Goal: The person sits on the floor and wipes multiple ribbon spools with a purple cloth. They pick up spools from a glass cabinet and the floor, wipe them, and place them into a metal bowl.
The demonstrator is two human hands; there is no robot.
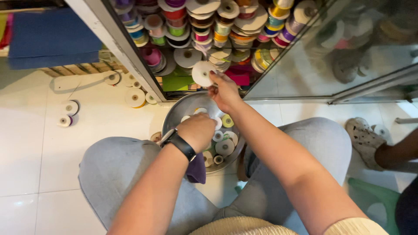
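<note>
My right hand holds a white ribbon spool up in front of the open cabinet shelf. My left hand, with a black watch on its wrist, reaches down into a round metal basin on the floor between my knees; its fingers are closed over a white spool in the basin. Several ribbon spools lie in the basin. A purple cloth hangs below my left wrist.
The glass-door cabinet holds many stacked coloured ribbon spools; its glass door stands open to the right. Loose spools lie on the white tile floor at left. Another person's leg and shoe are at right.
</note>
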